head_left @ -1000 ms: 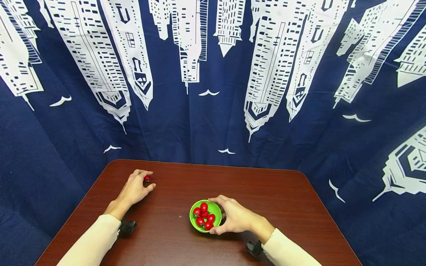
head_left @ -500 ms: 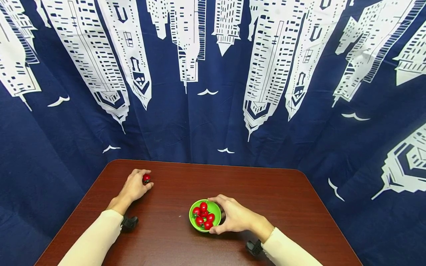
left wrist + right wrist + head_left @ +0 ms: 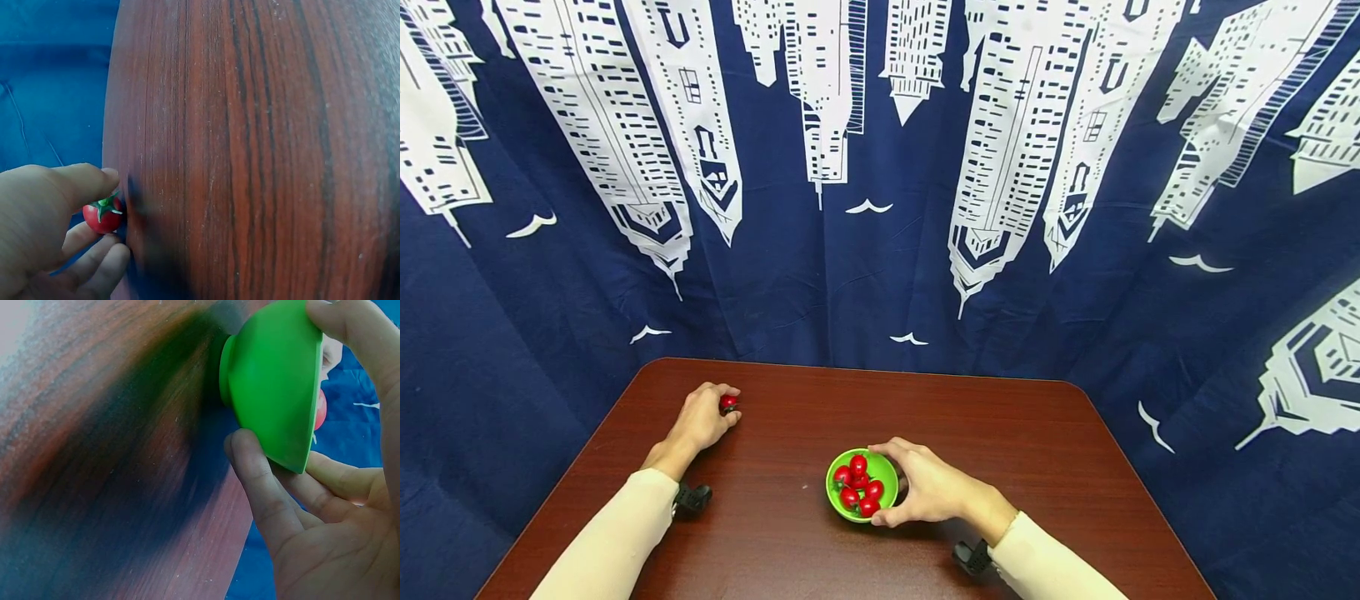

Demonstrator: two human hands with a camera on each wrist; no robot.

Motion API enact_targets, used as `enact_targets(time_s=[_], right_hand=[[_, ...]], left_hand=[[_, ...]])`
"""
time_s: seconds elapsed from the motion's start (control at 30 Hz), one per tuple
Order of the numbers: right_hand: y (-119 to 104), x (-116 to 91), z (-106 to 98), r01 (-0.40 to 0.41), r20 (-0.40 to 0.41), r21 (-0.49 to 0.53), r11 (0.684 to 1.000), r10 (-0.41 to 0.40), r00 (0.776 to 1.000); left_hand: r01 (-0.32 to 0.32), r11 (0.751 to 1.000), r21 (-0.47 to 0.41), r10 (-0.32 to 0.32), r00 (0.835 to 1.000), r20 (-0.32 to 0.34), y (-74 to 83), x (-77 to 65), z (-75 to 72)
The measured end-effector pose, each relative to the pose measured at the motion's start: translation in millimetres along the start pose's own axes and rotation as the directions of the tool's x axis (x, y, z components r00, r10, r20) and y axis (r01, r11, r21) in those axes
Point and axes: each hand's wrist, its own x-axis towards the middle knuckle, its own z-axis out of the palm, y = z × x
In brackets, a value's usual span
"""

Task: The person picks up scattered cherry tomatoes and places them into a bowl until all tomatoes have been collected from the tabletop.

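Observation:
At the far left of the table, my left hand [image 3: 697, 421] has its thumb and fingers curled round a red cherry tomato [image 3: 728, 402]. The left wrist view shows the tomato's green stem cap [image 3: 105, 205] turned outward, with the thumb above and the fingers below. Near the middle, my right hand [image 3: 934, 486] grips a small green bowl [image 3: 889, 472] at its right side, thumb at the near rim and fingers on the far rim. Several cherry tomatoes [image 3: 858, 464] lie inside. In the right wrist view, fingers also press against the outer wall of the bowl [image 3: 275, 387].
The dark red wooden table [image 3: 1000, 442] has rounded far corners. Behind it hangs a navy cloth [image 3: 790, 283] printed with white buildings and birds. Black camera mounts [image 3: 692, 498] sit at both wrists, below the pale sleeves [image 3: 613, 533].
My left thumb has drawn in toward the fingers, closing round the cherry tomato at the far left. My right hand keeps its grip on the bowl in the same place.

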Motion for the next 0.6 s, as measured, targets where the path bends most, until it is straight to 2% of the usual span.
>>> enact_targets(time_s=[0.2, 0.33, 0.37, 0.6], right_hand=[[0, 0, 0, 0.002, -0.004, 0.0, 1.0, -0.002, 1.0], [0, 1, 0, 0.003, -0.005, 0.004, 1.0, -0.003, 1.0], [0, 1, 0, 0.002, -0.005, 0.006, 1.0, -0.002, 1.0], [0, 0, 1, 0.001, -0.008, 0.013, 1.0, -0.001, 1.0]], left_hand=[[0.021, 1.0, 0.004, -0.021, 1.0, 0.0, -2.8, 1.6, 1.5], [0.024, 1.0, 0.016, -0.025, 1.0, 0.013, -5.7, 2.9, 3.2], [0.03, 0.999, 0.012, -0.03, 0.999, 0.033, -4.4, 3.1, 1.4], [0.038, 0.999, 0.02, -0.038, 0.998, 0.049, -18.8, 5.6, 10.1]])
